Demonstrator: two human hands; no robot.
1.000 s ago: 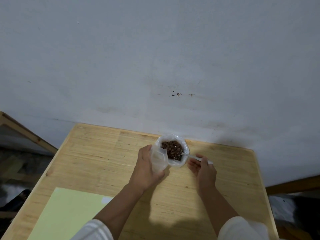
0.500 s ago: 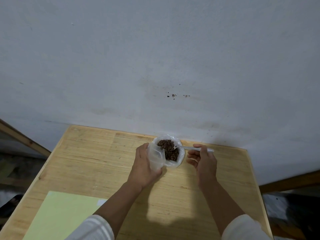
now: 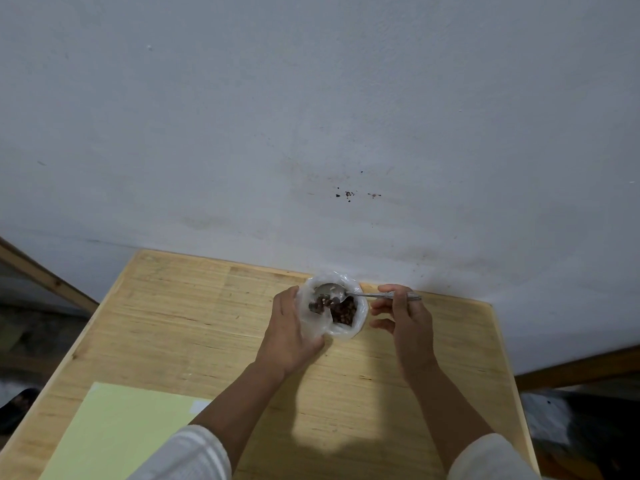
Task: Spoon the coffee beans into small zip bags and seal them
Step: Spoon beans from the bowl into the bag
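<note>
A clear plastic container [image 3: 356,320] of brown coffee beans [image 3: 344,311] stands near the table's far edge. My left hand [image 3: 289,332] holds a small clear zip bag [image 3: 313,315] upright against the container's left side, with a few beans showing inside it. My right hand [image 3: 403,313] pinches the handle of a metal spoon [image 3: 330,291]. The spoon's bowl hovers over the bag's mouth, tilted, and looks nearly empty.
The wooden table [image 3: 207,327] butts against a grey-white wall [image 3: 311,116]. A pale green sheet [image 3: 114,431] lies at the near left. Wooden frame pieces [image 3: 45,275] and dark floor lie beyond both side edges.
The spoon lifted out of the beans in the container and moved left over the small bag, where beans now show. My left hand kept its hold on the bag.
</note>
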